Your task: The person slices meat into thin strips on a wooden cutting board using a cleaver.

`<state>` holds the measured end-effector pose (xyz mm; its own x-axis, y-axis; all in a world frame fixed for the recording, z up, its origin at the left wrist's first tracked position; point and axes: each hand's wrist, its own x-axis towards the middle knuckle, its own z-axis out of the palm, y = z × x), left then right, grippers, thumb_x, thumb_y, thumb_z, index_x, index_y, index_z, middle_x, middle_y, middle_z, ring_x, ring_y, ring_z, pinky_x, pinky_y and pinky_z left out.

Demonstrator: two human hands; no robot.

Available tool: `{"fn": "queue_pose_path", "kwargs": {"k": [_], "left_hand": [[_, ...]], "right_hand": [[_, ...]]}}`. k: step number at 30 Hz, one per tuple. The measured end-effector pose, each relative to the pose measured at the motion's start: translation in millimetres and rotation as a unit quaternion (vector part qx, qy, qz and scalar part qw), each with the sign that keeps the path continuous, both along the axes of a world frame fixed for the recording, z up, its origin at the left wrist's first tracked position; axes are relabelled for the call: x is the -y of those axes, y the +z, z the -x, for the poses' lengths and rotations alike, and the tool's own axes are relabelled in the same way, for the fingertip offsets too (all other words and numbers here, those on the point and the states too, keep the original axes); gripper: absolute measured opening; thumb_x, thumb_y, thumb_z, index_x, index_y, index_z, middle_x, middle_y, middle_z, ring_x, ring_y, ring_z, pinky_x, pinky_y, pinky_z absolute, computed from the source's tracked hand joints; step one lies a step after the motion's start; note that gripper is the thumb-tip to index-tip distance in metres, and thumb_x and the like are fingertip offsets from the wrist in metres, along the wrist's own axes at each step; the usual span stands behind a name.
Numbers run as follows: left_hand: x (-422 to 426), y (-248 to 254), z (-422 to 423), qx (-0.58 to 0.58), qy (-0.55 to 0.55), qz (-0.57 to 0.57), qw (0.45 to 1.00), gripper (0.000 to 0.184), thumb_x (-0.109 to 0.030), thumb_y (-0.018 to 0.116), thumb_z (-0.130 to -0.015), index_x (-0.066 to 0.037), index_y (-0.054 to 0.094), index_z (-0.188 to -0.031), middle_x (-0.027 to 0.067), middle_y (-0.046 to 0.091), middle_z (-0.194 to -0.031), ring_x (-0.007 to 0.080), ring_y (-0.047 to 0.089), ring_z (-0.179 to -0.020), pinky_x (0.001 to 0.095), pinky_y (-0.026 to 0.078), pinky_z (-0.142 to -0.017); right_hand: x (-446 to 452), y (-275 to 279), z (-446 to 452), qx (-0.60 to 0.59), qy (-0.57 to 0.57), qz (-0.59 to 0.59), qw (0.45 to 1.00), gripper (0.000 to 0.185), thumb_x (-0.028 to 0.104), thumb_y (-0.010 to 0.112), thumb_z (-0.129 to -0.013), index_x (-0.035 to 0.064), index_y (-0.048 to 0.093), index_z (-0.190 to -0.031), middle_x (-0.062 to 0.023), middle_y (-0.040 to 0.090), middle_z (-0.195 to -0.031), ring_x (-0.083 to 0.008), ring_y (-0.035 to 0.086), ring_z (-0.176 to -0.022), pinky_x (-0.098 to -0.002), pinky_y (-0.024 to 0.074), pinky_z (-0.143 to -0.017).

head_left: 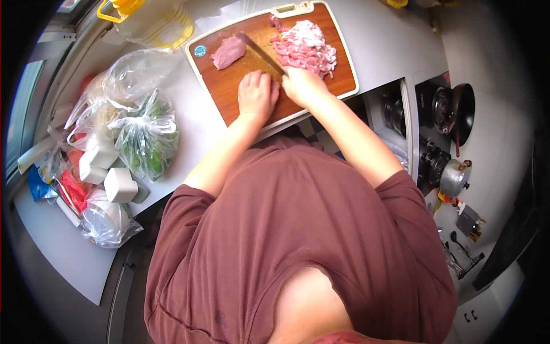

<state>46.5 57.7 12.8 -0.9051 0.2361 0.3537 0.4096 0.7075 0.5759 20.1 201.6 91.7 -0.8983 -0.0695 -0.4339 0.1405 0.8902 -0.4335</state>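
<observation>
A kitchen knife (261,53) is gripped in my right hand (305,87), its blade slanting up and left across the brown cutting board (220,94). My left hand (257,96) rests on the board just left of the knife handle, fingers laid on the wood and nothing visible in them. Beyond it, near the blade tip, lies a piece of raw pink meat (229,53). To the right of the blade is a heap of meat cut into strips (306,49), pink with pale parts. A small darker scrap of meat (275,23) sits near the board's far edge.
A large clear bottle with a yellow handle (154,23) stands behind the board on the left. Bagged green vegetables (150,135), white containers (120,184) and other plastic bags (106,221) crowd the left counter. At right are a black pan (463,112) and a metal pot (454,176).
</observation>
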Motion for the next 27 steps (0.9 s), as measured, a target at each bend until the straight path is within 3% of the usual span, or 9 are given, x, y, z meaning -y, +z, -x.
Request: {"fn": "queue_pose_path", "kwargs": {"k": [7, 14, 18, 22, 27], "left_hand": [[12.5, 13.7, -1.9, -0.058, -0.044, -0.039, 0.997, 0.023, -0.013, 0.072, -0.074, -0.005, 0.059, -0.092, 0.0125, 0.059, -0.100, 0.0332, 0.057, -0.093, 0.0439, 0.048, -0.082], [7.9, 3.1, -1.6, -0.047, -0.017, -0.031, 0.998, 0.020, -0.013, 0.071, -0.075, -0.004, 0.061, -0.090, 0.0121, 0.060, -0.101, 0.0328, 0.058, -0.093, 0.0438, 0.049, -0.081], [8.2, 1.4, -1.0, -0.031, -0.029, -0.019, 0.999, 0.021, -0.014, 0.070, -0.074, -0.004, 0.061, -0.091, 0.0124, 0.061, -0.104, 0.0326, 0.058, -0.095, 0.0439, 0.049, -0.082], [6.6, -5.4, -5.0, -0.021, -0.014, -0.001, 1.000, 0.023, -0.016, 0.071, -0.075, -0.005, 0.061, -0.094, 0.0127, 0.060, -0.102, 0.0336, 0.057, -0.096, 0.0442, 0.047, -0.084], [12.0, 9.8, -6.8, -0.038, -0.010, -0.050, 0.998, 0.029, -0.017, 0.073, -0.076, -0.005, 0.061, -0.099, 0.0130, 0.058, -0.104, 0.0336, 0.056, -0.100, 0.0433, 0.046, -0.088]], "right_hand": [[-7.7, 51.2, -31.9, 0.059, 0.005, 0.014, 0.998, 0.030, 0.021, 0.046, -0.092, 0.0059, 0.065, -0.111, -0.0241, 0.068, -0.099, -0.0405, 0.064, -0.096, -0.0492, 0.0498, -0.086], [-11.1, 34.3, -59.8, 0.080, 0.006, -0.047, 0.996, 0.030, 0.020, 0.046, -0.092, 0.0038, 0.065, -0.109, -0.0263, 0.068, -0.096, -0.0405, 0.066, -0.092, -0.0491, 0.0521, -0.081], [13.2, -7.8, -14.3, 0.069, 0.035, -0.023, 0.997, 0.032, 0.017, 0.046, -0.090, 0.0020, 0.065, -0.111, -0.0274, 0.067, -0.098, -0.0410, 0.065, -0.096, -0.0474, 0.0512, -0.086], [29.3, 0.6, 18.1, 0.089, 0.070, -0.055, 0.992, 0.035, 0.017, 0.044, -0.091, -0.0004, 0.062, -0.115, -0.0272, 0.066, -0.105, -0.0409, 0.063, -0.102, -0.0465, 0.0488, -0.090], [-14.8, 15.7, -1.4, 0.030, 0.020, -0.003, 0.999, 0.035, 0.021, 0.048, -0.091, 0.0056, 0.064, -0.118, -0.0237, 0.067, -0.107, -0.0387, 0.064, -0.101, -0.0476, 0.0500, -0.089]]}}
